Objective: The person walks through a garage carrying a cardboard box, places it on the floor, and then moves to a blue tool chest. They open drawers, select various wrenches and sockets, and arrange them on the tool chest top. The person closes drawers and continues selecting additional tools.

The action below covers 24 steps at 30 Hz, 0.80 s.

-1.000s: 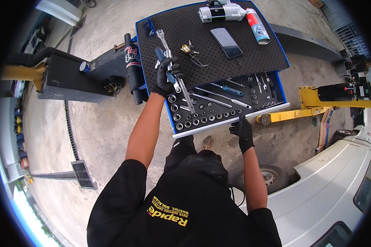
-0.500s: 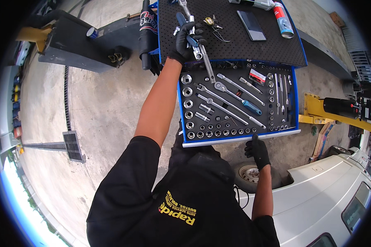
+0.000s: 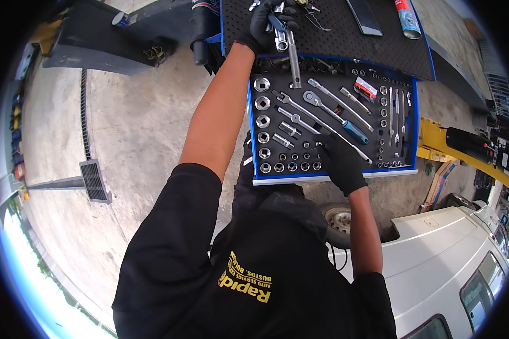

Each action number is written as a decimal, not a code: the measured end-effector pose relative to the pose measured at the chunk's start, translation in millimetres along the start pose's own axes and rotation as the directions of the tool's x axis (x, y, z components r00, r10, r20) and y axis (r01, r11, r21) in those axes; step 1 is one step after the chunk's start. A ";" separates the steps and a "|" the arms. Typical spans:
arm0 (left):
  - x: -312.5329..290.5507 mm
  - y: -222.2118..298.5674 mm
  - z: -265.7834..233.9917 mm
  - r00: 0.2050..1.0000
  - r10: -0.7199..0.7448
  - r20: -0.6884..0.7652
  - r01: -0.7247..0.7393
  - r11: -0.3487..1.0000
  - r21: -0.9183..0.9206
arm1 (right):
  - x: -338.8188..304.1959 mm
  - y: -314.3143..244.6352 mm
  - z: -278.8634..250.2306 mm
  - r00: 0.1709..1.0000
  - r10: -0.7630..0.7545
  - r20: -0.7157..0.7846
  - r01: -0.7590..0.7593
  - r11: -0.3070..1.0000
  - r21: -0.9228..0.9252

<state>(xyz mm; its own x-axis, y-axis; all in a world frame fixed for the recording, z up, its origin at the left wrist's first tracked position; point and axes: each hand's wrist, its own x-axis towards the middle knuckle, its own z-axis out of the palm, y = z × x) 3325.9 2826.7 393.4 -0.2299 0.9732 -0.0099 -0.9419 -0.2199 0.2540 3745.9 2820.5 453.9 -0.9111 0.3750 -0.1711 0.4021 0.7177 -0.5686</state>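
My left hand [image 3: 266, 25], in a black glove, is closed around the head end of a long silver ratchet wrench [image 3: 293, 62] on the black mat of a blue tool cart [image 3: 379, 48]. The wrench's handle points down over the open drawer [image 3: 333, 176]. My gloved right hand [image 3: 339, 161] rests inside that drawer, fingers down among the small sockets near its front. Black glove on black foam hides whether it grips anything. A column of large sockets [image 3: 262, 121] and a blue-handled driver [image 3: 353, 131] lie in the drawer.
A spray can [image 3: 406, 17] and a dark flat device [image 3: 365, 14] lie on the cart top. A white vehicle [image 3: 447, 254] and a wheel [image 3: 339, 220] are below right. A yellow lift arm [image 3: 435, 141] is right of the drawer. A floor grate [image 3: 94, 181] is at left.
The drawer has slid out fully. My right hand left its front edge and moved into the tray. My left hand stays on the wrench, and the view has shifted closer.
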 end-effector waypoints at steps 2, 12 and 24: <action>-0.5 -0.4 3.3 0.999 0.000 -0.047 0.002 1.000 0.025 | 6.2 4.0 6.8 0.997 -0.080 -0.017 0.079 0.996 -0.051; -2.0 1.7 12.2 0.998 -0.050 -0.042 0.051 0.998 0.028 | 22.4 22.5 -17.0 0.996 -0.082 0.027 0.086 0.978 -0.191; -2.8 1.6 13.5 0.997 0.004 -0.083 0.004 0.995 0.097 | 37.6 18.1 28.5 0.893 -0.347 0.288 0.419 0.875 -0.242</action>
<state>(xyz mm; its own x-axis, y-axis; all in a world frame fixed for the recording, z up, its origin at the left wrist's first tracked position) 3328.3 2824.5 406.9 -0.2532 0.9633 -0.0887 -0.9146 -0.2085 0.3465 3716.3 2830.9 414.2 -0.9788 -0.0834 -0.1869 -0.0076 0.9274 -0.3741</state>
